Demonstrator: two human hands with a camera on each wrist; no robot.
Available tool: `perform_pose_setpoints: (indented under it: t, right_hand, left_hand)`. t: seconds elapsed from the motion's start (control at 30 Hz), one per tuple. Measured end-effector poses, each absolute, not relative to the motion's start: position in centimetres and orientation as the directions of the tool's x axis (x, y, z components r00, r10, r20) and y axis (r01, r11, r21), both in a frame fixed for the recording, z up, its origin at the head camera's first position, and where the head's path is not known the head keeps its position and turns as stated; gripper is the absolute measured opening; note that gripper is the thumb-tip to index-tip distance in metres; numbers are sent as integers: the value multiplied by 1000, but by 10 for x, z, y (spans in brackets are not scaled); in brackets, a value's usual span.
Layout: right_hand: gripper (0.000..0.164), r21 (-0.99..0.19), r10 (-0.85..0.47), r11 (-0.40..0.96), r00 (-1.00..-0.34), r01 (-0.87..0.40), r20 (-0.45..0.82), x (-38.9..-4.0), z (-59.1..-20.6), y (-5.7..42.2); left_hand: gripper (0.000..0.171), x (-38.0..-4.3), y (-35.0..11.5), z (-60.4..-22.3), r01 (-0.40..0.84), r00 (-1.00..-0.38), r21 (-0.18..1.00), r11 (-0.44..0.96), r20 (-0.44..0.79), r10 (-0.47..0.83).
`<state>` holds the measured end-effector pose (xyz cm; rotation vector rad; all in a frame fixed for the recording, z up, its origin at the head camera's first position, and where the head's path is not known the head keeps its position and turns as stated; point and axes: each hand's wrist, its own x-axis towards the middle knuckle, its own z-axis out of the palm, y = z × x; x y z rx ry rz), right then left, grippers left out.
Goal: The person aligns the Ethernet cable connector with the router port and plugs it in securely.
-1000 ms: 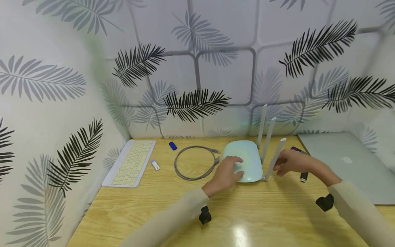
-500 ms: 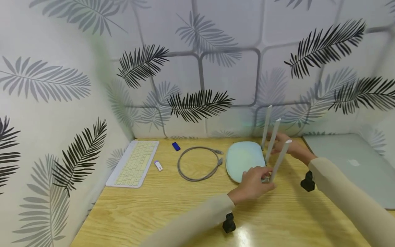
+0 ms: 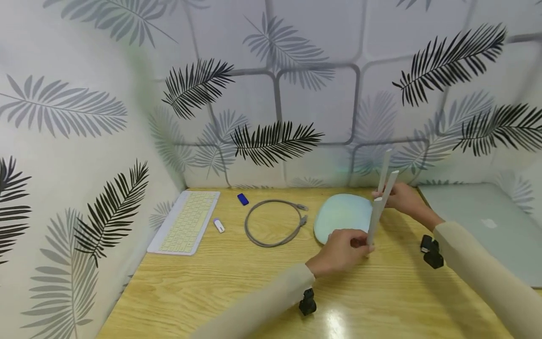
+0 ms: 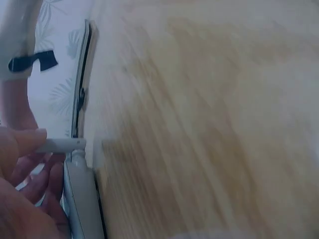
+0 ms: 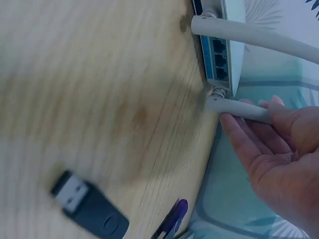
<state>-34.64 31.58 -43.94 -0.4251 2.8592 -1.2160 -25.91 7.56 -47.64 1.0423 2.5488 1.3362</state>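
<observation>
A pale, rounded Wi-Fi router (image 3: 340,214) lies on the wooden table with three upright antennas along its right side. My left hand (image 3: 342,252) pinches the near antenna (image 3: 374,219) low down, by its hinge; in the left wrist view, the thumb and fingers close round that antenna (image 4: 62,145) from both sides. At the far corner, my right hand (image 3: 404,200) holds the far antenna (image 3: 384,172) between thumb and fingers. The right wrist view shows this antenna (image 5: 241,108) by its joint, with the middle antenna (image 5: 249,35) untouched beside a row of ports.
Left of the router lie a coiled grey network cable (image 3: 275,245), a blue stick (image 3: 243,199), a white and purple USB stick (image 3: 219,225) and a white keyboard (image 3: 188,223). A closed laptop (image 3: 482,235) is at right. A black USB stick (image 5: 94,209) lies near my right wrist.
My left hand has gone from the router's top to the near antenna, my right hand from the near to the far one. The near antenna tilts further left, the far one further right.
</observation>
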Motion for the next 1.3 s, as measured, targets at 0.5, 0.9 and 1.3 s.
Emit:
perform_pose_setpoints:
  t: [0.5,0.9,1.3]
  right_hand:
    - [33,-709,-223,676,-973,-202,64,-314,-432,330]
    - [30,-782,-368,577,-930,-234,7,-304,-431,330]
    - [48,-619,-428,685,-900,-384,85,-309,-443,321]
  left_hand:
    - [21,-303,26,-478,478,-835,771,420,251,489]
    - [19,-316,14,-477,381,-906,775,504,204,372]
    - [19,-321,10,-477,364,-908,799,479,191,372]
